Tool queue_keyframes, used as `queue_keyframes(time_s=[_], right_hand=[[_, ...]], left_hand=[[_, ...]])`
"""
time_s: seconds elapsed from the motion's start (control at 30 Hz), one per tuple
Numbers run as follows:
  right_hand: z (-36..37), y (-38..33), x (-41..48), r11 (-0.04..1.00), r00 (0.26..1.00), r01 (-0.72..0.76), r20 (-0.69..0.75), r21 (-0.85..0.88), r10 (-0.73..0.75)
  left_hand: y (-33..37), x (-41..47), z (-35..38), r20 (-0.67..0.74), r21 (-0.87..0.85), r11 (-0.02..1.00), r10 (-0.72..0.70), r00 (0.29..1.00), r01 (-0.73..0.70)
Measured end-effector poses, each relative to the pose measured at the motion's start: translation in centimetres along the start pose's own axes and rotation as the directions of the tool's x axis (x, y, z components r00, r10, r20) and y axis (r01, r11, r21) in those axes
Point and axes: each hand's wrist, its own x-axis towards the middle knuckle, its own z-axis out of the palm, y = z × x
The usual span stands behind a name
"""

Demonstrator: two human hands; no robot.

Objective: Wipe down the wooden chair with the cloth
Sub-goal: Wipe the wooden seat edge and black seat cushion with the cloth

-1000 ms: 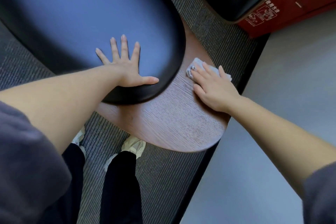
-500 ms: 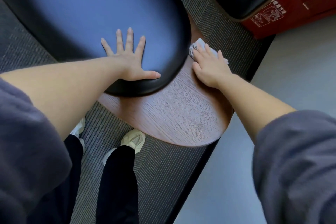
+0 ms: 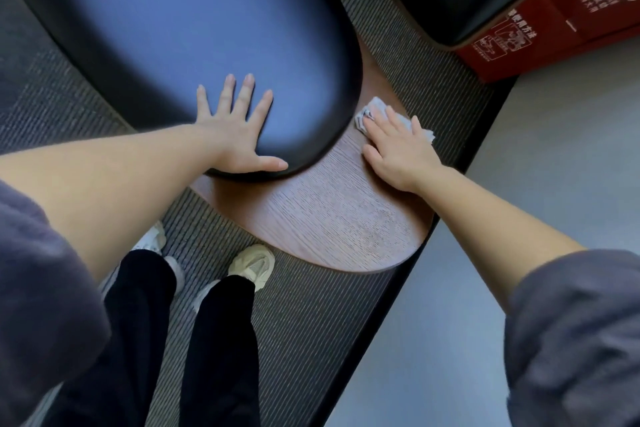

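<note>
Pressing the cloth point(image 3: 377, 107) flat-fingered onto the wooden chair point(image 3: 329, 218), the right hand point(image 3: 398, 149) lay beside the left hand point(image 3: 235, 135), spread open on the dark cushion point(image 3: 173, 28).

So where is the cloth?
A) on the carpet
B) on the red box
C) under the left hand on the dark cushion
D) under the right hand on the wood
D: the cloth peeks out from under the right hand on the wooden chair; the left hand lies bare on the cushion.
</note>
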Motion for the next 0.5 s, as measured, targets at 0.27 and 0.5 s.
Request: queue_keyframes(time_s=[0.27, 0.5], right_hand=[[0.3, -2.8, -10.9, 0.987, 0.981, 0.160, 0.113, -0.008, -0.158], [0.3, -1.8, -4.0, 1.000, 0.999, -0.010, 0.041, -0.012, 0.011]], left_hand=[[-0.6, -3.1, 0.8, 0.082, 0.066, 0.997, 0.035, 0.996, -0.040], [-0.9, -2.5, 1.4, 0.137, 0.082, 0.995, 0.036, 0.990, -0.048]])
